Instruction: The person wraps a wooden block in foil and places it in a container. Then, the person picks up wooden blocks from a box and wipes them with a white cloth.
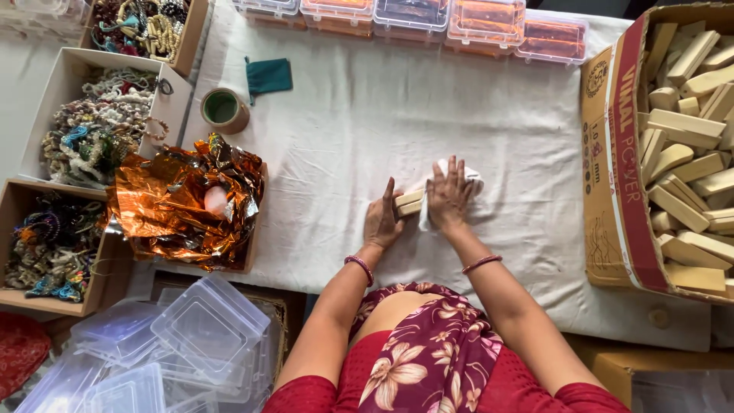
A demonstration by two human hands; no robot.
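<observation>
A small pale wooden block (409,203) lies on the white cloth (367,138) in the middle of the table. My left hand (381,222) grips its left end with thumb raised. My right hand (449,196) lies flat, fingers spread, pressing a piece of white tissue paper (472,178) over the block's right end. Most of the block is hidden under the paper and my hands.
A cardboard box (615,168) full of wooden blocks stands at the right. At the left are a tray of crumpled orange foil (183,203), boxes of beaded jewellery (95,122), a tape roll (224,109), a green pouch (268,75) and clear plastic boxes (206,329). Filled plastic cases (413,19) line the far edge.
</observation>
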